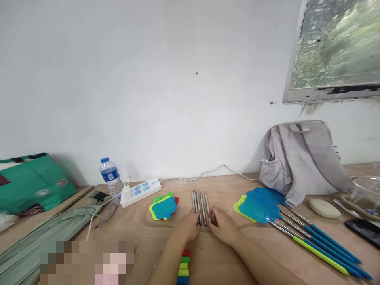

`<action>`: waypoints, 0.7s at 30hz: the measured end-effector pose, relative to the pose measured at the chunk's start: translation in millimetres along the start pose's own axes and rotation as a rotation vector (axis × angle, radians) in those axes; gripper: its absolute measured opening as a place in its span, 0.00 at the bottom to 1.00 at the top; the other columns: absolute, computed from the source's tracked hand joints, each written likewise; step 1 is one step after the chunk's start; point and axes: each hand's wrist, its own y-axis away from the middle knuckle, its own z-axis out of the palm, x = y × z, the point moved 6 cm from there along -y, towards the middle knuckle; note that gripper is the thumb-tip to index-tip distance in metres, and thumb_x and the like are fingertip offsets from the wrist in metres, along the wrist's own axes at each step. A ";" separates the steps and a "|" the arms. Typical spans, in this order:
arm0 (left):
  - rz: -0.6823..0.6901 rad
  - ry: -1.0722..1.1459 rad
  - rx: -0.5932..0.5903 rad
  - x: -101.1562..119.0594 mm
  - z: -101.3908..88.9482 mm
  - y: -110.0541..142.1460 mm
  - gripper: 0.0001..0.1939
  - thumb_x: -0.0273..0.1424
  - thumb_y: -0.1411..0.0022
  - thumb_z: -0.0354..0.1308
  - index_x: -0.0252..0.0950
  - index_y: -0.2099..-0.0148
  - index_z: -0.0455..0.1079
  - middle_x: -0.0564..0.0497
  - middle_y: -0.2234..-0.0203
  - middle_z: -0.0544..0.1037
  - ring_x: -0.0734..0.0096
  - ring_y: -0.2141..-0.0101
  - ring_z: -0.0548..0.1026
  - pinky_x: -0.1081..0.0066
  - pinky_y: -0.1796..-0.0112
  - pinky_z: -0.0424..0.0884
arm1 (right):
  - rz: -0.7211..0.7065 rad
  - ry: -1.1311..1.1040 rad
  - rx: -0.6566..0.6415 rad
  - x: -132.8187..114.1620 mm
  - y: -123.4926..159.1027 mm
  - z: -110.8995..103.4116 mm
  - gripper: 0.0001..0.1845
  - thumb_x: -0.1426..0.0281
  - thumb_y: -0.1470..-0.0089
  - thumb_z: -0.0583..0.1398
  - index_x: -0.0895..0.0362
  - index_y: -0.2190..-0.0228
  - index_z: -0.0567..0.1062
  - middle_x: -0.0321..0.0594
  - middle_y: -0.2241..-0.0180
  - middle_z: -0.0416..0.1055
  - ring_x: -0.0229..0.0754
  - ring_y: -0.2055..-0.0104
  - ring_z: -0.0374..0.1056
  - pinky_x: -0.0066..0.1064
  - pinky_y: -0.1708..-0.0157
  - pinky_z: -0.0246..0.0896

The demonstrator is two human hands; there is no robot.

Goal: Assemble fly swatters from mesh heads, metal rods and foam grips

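Observation:
Several thin silver metal rods (202, 208) lie side by side on the wooden table, pointing away from me. My left hand (187, 226) is closed at their near left side, its fingertips over the lower ends of the leftmost rods. On the other side, my right hand (222, 226) has curled fingers at the lower end of the rightmost rod. Short red, green, yellow and blue tubes (183, 266) lie near me, partly hidden by my left forearm. Left of the rods is a small pile of loose fly swatter heads (164, 206), blue on top.
Assembled fly swatters (314, 233) with blue and yellow-green parts lie at right. Behind them stand a grey backpack (305, 158), a whitish oval object (324, 208) and a black phone (363, 232). A power strip (141, 192), water bottle (109, 176) and green bag (35, 184) are at left.

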 end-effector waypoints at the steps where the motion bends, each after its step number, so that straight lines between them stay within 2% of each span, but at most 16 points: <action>1: 0.023 -0.017 0.007 0.5 0.2 -0.8 0.27 0.23 0.48 0.47 0.36 0.44 0.58 0.43 0.44 0.59 0.62 0.49 0.63 0.68 0.50 0.59 | -0.034 -0.004 -0.014 -4.0 1.3 0.2 0.06 0.74 0.58 0.55 0.55 0.73 0.64 0.35 0.75 0.65 0.39 0.70 0.60 0.28 0.71 0.51; 6: 0.040 -0.091 0.023 1.5 -4.4 -2.4 0.23 0.22 0.50 0.48 0.36 0.50 0.65 0.43 0.50 0.66 0.61 0.54 0.68 0.67 0.54 0.62 | -0.189 -0.151 -0.026 -21.2 7.3 -4.4 0.20 0.75 0.60 0.58 0.55 0.61 0.66 0.41 0.60 0.64 0.42 0.58 0.60 0.32 0.58 0.55; 8: 0.043 -0.094 0.020 1.9 -6.1 -2.4 0.22 0.22 0.50 0.48 0.37 0.52 0.67 0.44 0.53 0.69 0.62 0.56 0.70 0.69 0.56 0.64 | -0.230 -0.208 -0.046 -26.3 8.0 -4.3 0.22 0.75 0.59 0.58 0.54 0.58 0.66 0.42 0.58 0.62 0.42 0.55 0.60 0.33 0.55 0.54; 15: 0.047 -0.063 0.041 -3.2 -4.7 -7.2 0.19 0.22 0.49 0.48 0.39 0.55 0.70 0.47 0.55 0.72 0.65 0.57 0.69 0.71 0.57 0.63 | -0.223 -0.223 -0.081 -24.8 -0.4 7.0 0.12 0.74 0.54 0.58 0.54 0.65 0.72 0.39 0.64 0.66 0.40 0.60 0.63 0.31 0.58 0.57; 21: 0.076 -0.029 0.032 -6.8 -4.5 -8.8 0.21 0.19 0.51 0.47 0.39 0.58 0.72 0.49 0.58 0.74 0.68 0.58 0.70 0.72 0.58 0.62 | -0.231 -0.195 -0.085 -19.4 -6.4 10.9 0.10 0.74 0.55 0.58 0.55 0.67 0.73 0.39 0.65 0.67 0.39 0.63 0.64 0.30 0.61 0.58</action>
